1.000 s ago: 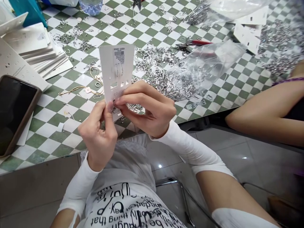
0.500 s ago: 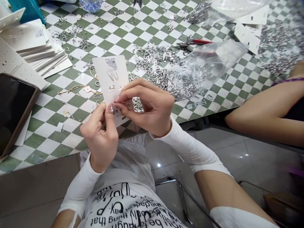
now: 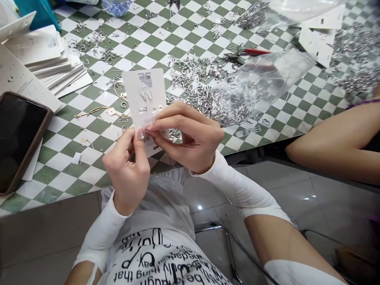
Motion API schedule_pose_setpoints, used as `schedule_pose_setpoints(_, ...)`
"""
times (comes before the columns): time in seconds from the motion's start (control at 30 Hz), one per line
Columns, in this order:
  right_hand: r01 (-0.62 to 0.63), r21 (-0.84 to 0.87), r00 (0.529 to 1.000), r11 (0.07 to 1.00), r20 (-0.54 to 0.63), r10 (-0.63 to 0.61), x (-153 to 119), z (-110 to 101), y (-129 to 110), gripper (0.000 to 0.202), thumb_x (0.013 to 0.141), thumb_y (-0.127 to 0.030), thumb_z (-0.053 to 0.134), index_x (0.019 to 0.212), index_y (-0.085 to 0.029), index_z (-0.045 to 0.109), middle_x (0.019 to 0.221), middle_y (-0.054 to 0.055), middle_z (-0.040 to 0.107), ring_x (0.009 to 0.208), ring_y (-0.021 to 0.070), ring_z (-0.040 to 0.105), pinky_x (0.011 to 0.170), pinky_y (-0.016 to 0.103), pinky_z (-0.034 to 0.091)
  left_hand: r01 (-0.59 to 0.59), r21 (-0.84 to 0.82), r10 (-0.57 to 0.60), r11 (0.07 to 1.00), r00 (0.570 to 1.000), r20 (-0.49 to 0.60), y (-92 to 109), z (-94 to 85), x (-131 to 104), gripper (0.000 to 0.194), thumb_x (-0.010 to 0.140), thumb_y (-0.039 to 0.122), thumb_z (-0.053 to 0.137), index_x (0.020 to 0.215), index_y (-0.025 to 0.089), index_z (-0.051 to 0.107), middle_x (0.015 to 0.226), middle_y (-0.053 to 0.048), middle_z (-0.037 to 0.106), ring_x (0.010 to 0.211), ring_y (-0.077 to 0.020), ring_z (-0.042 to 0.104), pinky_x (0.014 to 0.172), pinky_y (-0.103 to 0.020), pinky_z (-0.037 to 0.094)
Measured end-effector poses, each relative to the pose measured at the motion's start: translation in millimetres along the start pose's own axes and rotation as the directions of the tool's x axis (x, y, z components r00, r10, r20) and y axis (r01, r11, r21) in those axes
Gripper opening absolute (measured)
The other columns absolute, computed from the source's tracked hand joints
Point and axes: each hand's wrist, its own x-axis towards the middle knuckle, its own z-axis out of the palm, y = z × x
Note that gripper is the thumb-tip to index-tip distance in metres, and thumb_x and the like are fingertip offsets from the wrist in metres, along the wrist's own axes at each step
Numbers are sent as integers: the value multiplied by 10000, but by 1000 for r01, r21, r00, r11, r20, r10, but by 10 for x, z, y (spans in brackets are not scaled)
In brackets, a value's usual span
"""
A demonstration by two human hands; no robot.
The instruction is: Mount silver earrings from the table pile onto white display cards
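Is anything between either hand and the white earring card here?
Nothing visible. The left hand and right hand both pinch the lower edge of the white barcoded earring card directly, above the green-checked table.

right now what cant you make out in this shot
Head view only:
- Lower part of the white card: covered by the left hand and right hand.
- Barcode print on the card: too small to read.
- Phone: cut by the left edge.
- Silver pieces in the clear bag: blurred by plastic.
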Motion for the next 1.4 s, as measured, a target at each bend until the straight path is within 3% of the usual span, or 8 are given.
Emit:
schedule_pose_setpoints(0.23, -117, 81, 993, 990, 9, 117, -15, 2, 18, 51, 884, -138, 746, 915, -177, 734, 876, 0, 722, 792, 112, 683, 680, 258, 597, 39, -42, -40, 998, 999, -5, -6, 5, 0, 299, 1008, 228, 569, 712, 190, 583, 605, 34, 356, 520, -85, 235, 474, -293, 198)
schedule_pose_setpoints(0.53, -3, 19, 1000, 1000, 23, 3, -5, -8, -2, 114, 918, -84, 661, 913, -183, 718, 872, 17, 704, 808, 126, 689, 722, 278, 620, 58, -41, -57, 997, 998, 24, 10, 6, 21, 306, 1005, 194, 564, 700, 188, 551, 599, 34, 347, 517, -82, 223, 458, -291, 193)
schedule_pose_setpoints(0.7, -22, -26, 998, 999, 58, 23, -3, -31, -35, 151, 939, -69, 622, 915, -182, 719, 885, 13, 684, 799, 111, 667, 714, 267, 607, 27, -40, -26, 999, 999, 29, 7, -4, 18, 311, 1014, 205, 556, 703, 191, 545, 597, 35, 297, 516, -87, 201, 465, -295, 210)
schedule_pose_setpoints(0.87, -87, 10, 994, 996, 67, 86, -16, -57, 24, 64, 922, -161, 709, 945, -204, 750, 890, -5, 699, 774, 100, 664, 686, 255, 602, 67, -61, -65, 996, 997, 36, 1, -5, 16, 306, 1011, 232, 567, 707, 197, 576, 600, 29, 354, 522, -92, 279, 461, -295, 228)
schedule_pose_setpoints(1.0, -134, 80, 991, 988, 31, 132, -27, -41, 57, 46, 883, -221, 771, 911, -193, 750, 885, -5, 728, 754, 107, 681, 656, 252, 600, 86, -64, -84, 994, 996, 38, -2, 1, 15, 308, 1009, 254, 575, 707, 195, 594, 599, 34, 388, 500, -86, 257, 446, -299, 222)
schedule_pose_setpoints(1.1, -101, 42, 995, 994, 8, 100, -15, -23, 30, 29, 887, -159, 741, 873, -184, 731, 864, -7, 724, 783, 115, 687, 686, 259, 602, 54, -52, -52, 997, 998, 43, -1, 3, 12, 323, 1013, 237, 564, 693, 190, 565, 596, 36, 359, 510, -87, 239, 458, -296, 227)
schedule_pose_setpoints(1.23, -134, 19, 989, 991, 59, 133, 3, -24, -2, 40, 897, -125, 714, 892, -163, 724, 883, 2, 703, 761, 97, 658, 665, 246, 579, 43, -40, -41, 998, 998, 46, 7, -4, 3, 346, 1013, 209, 561, 674, 184, 495, 596, 40, 281, 521, -85, 201, 468, -291, 221)
schedule_pose_setpoints(1.4, -160, 112, 986, 981, 62, 154, -7, -42, 24, 42, 872, -134, 746, 907, -153, 734, 873, 12, 725, 755, 104, 674, 654, 249, 581, 65, -44, -63, 997, 997, 40, 12, -9, 3, 333, 1012, 217, 569, 686, 194, 507, 592, 36, 269, 513, -90, 188, 453, -294, 213)
